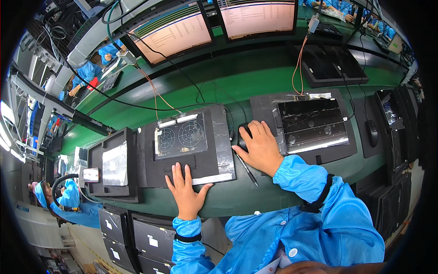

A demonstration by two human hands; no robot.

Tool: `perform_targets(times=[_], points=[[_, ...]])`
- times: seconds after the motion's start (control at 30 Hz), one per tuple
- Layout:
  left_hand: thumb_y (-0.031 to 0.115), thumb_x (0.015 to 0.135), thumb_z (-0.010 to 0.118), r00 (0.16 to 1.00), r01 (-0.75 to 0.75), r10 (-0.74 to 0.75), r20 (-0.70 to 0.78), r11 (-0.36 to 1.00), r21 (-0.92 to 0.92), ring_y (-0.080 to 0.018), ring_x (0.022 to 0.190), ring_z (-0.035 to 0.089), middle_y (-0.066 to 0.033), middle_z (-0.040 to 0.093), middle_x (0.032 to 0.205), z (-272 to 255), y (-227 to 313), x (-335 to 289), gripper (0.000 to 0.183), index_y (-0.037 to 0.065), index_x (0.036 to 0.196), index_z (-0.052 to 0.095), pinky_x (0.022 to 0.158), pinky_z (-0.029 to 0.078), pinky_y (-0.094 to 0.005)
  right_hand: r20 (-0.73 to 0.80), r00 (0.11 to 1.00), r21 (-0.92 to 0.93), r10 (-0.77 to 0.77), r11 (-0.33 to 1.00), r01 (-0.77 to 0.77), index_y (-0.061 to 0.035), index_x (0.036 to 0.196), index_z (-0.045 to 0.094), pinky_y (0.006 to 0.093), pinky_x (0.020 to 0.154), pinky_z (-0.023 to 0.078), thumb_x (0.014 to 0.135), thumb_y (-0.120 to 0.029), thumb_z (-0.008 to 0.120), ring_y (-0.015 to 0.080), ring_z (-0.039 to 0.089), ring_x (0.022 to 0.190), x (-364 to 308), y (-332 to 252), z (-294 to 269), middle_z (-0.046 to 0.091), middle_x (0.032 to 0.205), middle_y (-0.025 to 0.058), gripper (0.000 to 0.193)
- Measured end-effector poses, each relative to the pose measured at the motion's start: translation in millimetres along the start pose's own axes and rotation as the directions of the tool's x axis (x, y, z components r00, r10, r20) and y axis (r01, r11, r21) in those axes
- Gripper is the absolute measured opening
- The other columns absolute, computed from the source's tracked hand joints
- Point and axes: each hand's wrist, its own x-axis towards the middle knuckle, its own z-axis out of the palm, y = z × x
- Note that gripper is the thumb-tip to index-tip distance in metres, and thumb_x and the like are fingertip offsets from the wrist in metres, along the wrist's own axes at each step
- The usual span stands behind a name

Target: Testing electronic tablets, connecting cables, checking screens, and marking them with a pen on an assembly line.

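My left hand point(185, 192) lies flat with its fingers spread on the front part of a black foam pad point(153, 176). Just beyond the fingertips, a dark flat panel point(182, 137) printed with white circular targets sits in that pad, with cables attached at its far edge. My right hand point(262, 146) is wrapped over a black computer mouse point(243, 138), partly hidden under the fingers. A black pen point(246, 170) lies on the green table below the right thumb. To the right, a glossy black panel point(312, 123) rests on a second foam pad point(337, 150).
Two monitors point(258, 18) stand at the back. A foam tray point(135, 189) with a film-covered panel is at left, and another tray point(328, 82) at back right. A second mouse point(372, 132) lies at far right. Cables hang over the bench; people in blue work nearby.
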Motion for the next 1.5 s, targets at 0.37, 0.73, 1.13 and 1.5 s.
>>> perform_targets(times=[0.37, 0.73, 1.13, 1.5], points=[[0.043, 0.078, 0.082, 1.0, -0.006, 0.006, -0.018, 1.0, 0.001, -0.0405, 0.151, 0.026, -0.0249, 0.03, 0.161, -2, 2, -2, 0.093, -0.001, 0.15, 0.043, 0.122, 0.011, -0.06, 0.024, 0.999, -0.017, 0.033, 0.999, -0.033, 0.0, 0.124, 0.061, 0.0544, 0.108, 0.04, 0.087, -0.041, 0.072, 0.0408, 0.052, 0.123, -4, 1, -1, 0.055, 0.123, 0.0235, 0.056], [0.041, 0.078, 0.082, 1.0, -0.013, 0.013, -0.023, 1.0, 0.0, -0.0408, 0.151, 0.027, -0.0246, 0.03, 0.161, 0, 1, -5, 0.093, 0.0, 0.15, 0.041, 0.122, 0.012, -0.0602, -0.018, 1.0, -0.004, -0.005, 1.0, 0.005, 0.001, 0.123, 0.061, 0.0537, 0.109, 0.038, 0.089, -0.041, 0.07, 0.0393, 0.052, 0.123, -8, 5, -1, 0.057, 0.12, 0.0233, 0.055], [0.043, 0.077, 0.082, 0.999, -0.021, 0.02, -0.039, 1.0, -0.013, -0.041, 0.151, 0.027, -0.0247, 0.031, 0.161, 0, 4, -6, 0.094, 0.0, 0.151, 0.042, 0.122, 0.012, -0.0597, 0.014, 1.0, 0.0, -0.026, 1.0, 0.026, 0.0008, 0.125, 0.061, 0.0556, 0.108, 0.036, 0.091, -0.042, 0.068, 0.039, 0.05, 0.124, -10, 8, -4, 0.057, 0.121, 0.0228, 0.056], [0.045, 0.075, 0.085, 1.0, -0.01, 0.009, -0.024, 1.0, -0.015, -0.0403, 0.15, 0.028, -0.0243, 0.032, 0.16, 2, 7, -8, 0.093, 0.0, 0.147, 0.046, 0.121, 0.013, -0.062, -0.015, 1.0, 0.002, -0.024, 1.0, 0.024, 0.0007, 0.123, 0.062, 0.0555, 0.106, 0.038, 0.089, -0.04, 0.069, 0.0381, 0.051, 0.122, -13, 13, -8, 0.057, 0.118, 0.0215, 0.053]])
